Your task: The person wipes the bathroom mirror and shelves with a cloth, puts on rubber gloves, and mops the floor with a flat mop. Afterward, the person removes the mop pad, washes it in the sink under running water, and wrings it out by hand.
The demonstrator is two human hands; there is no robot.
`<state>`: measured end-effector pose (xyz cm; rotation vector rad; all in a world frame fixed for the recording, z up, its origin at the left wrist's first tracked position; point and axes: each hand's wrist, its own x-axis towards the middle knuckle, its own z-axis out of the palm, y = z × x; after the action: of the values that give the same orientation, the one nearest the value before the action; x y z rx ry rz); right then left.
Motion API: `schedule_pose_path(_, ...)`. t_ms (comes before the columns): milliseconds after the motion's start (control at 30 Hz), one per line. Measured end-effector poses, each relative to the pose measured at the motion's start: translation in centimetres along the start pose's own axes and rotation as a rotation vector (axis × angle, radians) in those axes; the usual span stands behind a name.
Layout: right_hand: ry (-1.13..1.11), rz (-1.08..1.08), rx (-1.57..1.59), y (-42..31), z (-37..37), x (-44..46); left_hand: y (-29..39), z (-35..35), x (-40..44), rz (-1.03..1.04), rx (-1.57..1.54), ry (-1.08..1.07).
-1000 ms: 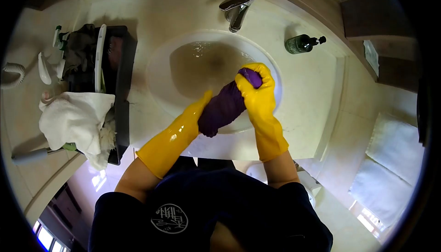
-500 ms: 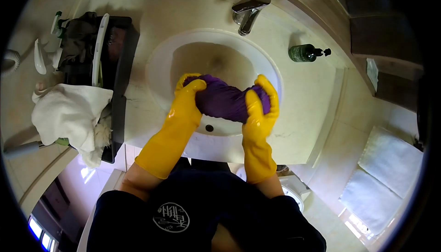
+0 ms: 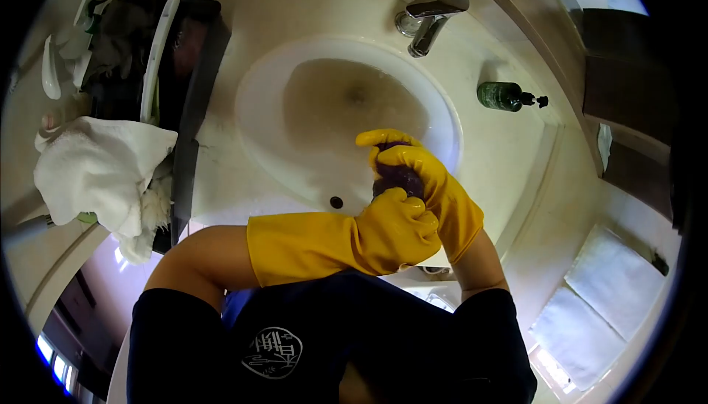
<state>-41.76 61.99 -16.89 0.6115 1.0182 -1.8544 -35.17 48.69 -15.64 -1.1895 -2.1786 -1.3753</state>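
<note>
A wet-looking purple cloth (image 3: 399, 178) is bunched between both hands at the sink's near right rim, mostly hidden by the gloves. In a yellow rubber glove, my left hand (image 3: 398, 233) is closed in a fist round its lower end. My right hand (image 3: 424, 168), gloved alike, grips the upper end, with a finger and thumb stretched to the left. Beneath and beyond them lies the oval white sink (image 3: 258, 102), holding cloudy brownish water (image 3: 332, 105).
A chrome faucet (image 3: 431, 17) stands behind the sink. To its right is a dark green pump bottle (image 3: 501, 96). On the left, a black caddy (image 3: 200, 72) holds a long white-handled tool (image 3: 158, 54), dark cloths and a white towel (image 3: 103, 164). White mats (image 3: 616, 279) lie at lower right.
The purple cloth was stretched sideways over the basin; now it is bunched and turned more upright. My left hand has moved right and nearer my body, below my right hand. The view has shifted slightly.
</note>
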Motion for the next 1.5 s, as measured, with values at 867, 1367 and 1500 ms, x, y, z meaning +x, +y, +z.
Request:
schedule_pose_path(867,0.497,-0.311,-0.39,3.5,-2.3,4.6,-3.5,7.0,-5.9,0.068,0.137,-0.348)
schedule_pose_path(1367,-0.102,-1.018,-0.341,7.7,9.0,-14.8,9.5,-7.5,-4.1,-0.669,-0.564,-0.142)
schedule_pose_path(1500,0.15,-1.191,-0.225,14.4,9.9,-18.9,16.2,-7.1,-6.4,-0.863,-0.882,-0.107)
